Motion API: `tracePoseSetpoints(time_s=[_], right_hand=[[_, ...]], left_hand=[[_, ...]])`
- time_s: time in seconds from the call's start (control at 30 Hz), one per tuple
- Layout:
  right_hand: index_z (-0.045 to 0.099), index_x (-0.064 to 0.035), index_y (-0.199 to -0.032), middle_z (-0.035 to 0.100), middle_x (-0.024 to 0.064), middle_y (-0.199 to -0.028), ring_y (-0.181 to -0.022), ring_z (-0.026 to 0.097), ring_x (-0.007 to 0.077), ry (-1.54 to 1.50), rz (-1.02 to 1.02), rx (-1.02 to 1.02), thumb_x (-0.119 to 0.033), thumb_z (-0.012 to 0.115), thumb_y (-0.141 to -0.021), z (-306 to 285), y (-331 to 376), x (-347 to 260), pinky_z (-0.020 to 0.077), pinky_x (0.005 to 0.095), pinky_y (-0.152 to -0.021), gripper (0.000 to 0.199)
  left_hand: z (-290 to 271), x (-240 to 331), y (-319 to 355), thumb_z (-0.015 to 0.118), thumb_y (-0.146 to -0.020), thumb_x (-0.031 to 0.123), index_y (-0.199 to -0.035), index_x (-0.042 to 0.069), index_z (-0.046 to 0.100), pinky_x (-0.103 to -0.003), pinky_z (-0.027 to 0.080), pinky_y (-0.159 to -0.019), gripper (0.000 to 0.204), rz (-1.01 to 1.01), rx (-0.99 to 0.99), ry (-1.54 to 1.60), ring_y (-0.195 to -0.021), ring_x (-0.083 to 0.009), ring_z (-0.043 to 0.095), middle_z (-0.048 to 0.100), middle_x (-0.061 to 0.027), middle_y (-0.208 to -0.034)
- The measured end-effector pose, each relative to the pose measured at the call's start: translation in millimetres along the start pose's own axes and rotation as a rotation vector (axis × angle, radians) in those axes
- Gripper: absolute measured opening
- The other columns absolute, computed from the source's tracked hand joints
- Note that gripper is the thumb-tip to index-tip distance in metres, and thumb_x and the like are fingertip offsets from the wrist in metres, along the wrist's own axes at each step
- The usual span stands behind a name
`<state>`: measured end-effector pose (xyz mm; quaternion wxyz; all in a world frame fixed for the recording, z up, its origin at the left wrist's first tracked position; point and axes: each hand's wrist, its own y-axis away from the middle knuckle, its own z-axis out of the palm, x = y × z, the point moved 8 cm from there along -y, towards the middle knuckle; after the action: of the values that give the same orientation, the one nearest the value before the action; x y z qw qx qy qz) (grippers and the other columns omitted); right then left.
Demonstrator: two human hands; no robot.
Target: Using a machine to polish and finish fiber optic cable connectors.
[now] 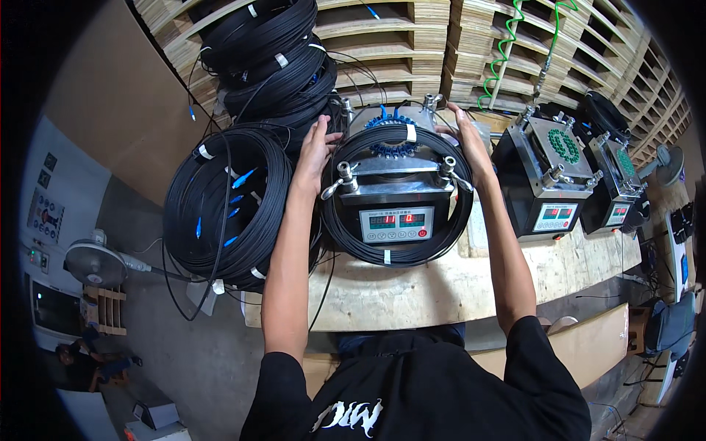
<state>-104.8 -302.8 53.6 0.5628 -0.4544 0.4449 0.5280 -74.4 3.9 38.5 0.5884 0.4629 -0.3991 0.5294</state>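
A coil of black cable with white tape tags hangs around the front of a polishing-type machine with a metal top plate. Blue connectors stand in a ring on that plate, and a control panel with red digits shows through the coil. My left hand is at the coil's upper left, thumb up and fingers apart, pointing inward. On the other side, my right hand has its index finger stretched up past the machine's corner; its other fingers are partly hidden. Whether either hand touches the coil, I cannot tell.
Left of the machine stand stacked black cable coils and a leaning coil with loose blue-tipped ends. Two similar machines are at the right on the wooden table. Wooden pallets rise behind; fans stand at both sides.
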Motion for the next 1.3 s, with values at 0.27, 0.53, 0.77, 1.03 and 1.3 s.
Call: tracePoseSetpoints(time_s=[0.27, 0.53, 0.77, 1.03, 1.3], right_hand=[[0.048, -0.0043, -0.138, 0.066, 0.0081, -0.089, -0.082, 0.065, 0.0169, -0.026, 0.076, 0.074, -0.041, 0.058, -0.101, -29, -63, 11, 0.0527, 0.0316, -0.075, 0.053], [0.063, -0.0078, -0.118, 0.064, -0.0004, -0.08, -0.069, 0.062, 0.0116, -0.121, 0.158, -0.166, -0.027, 0.053, -0.104, -25, -120, 30, 0.0498, 0.0248, -0.064, 0.026], [0.063, -0.01, -0.11, 0.06, -0.0039, -0.074, -0.064, 0.057, 0.0089, -0.142, 0.221, -0.176, -0.034, 0.055, -0.104, -16, -115, 37, 0.0466, 0.023, -0.058, 0.026], [0.057, -0.0136, -0.093, 0.061, -0.0025, -0.073, -0.061, 0.055, 0.0081, -0.035, 0.164, -0.191, -0.045, 0.057, -0.101, -17, -130, 42, 0.0397, 0.0227, -0.055, 0.033], [0.054, -0.0079, -0.128, 0.064, 0.0027, -0.075, -0.053, 0.055, 0.0091, 0.131, -0.065, 0.085, -0.037, 0.062, -0.099, -62, -57, -8, 0.0391, 0.0237, -0.05, 0.042]], left_hand=[[-14, 11, -81, 0.066, -0.095, 0.044, -0.123, 0.017, 0.06, -0.038, 0.044, -0.084, 0.04, -0.004, 0.172, 0.039, -0.096, -0.0162, 0.059, 0.068, -0.0066, -0.114], [-1, -22, -139, 0.073, -0.093, 0.031, -0.085, 0.012, 0.07, -0.028, 0.043, -0.053, 0.021, -0.082, 0.07, 0.142, -0.056, -0.0131, 0.06, 0.07, -0.0005, -0.076], [-3, -25, -137, 0.07, -0.095, 0.021, -0.091, 0.009, 0.069, -0.029, 0.053, -0.061, 0.013, -0.135, -0.021, 0.438, -0.068, -0.016, 0.067, 0.072, -0.0047, -0.081], [-10, -12, -133, 0.071, -0.094, 0.02, -0.097, 0.007, 0.069, -0.028, 0.052, -0.064, 0.013, -0.093, 0.003, 0.337, -0.071, -0.0157, 0.065, 0.07, -0.0032, -0.081], [14, 88, 24, 0.066, -0.096, 0.022, -0.133, 0.008, 0.058, -0.03, 0.045, -0.09, 0.041, 0.448, 0.169, -0.266, -0.105, -0.0139, 0.058, 0.064, -0.0054, -0.115]])
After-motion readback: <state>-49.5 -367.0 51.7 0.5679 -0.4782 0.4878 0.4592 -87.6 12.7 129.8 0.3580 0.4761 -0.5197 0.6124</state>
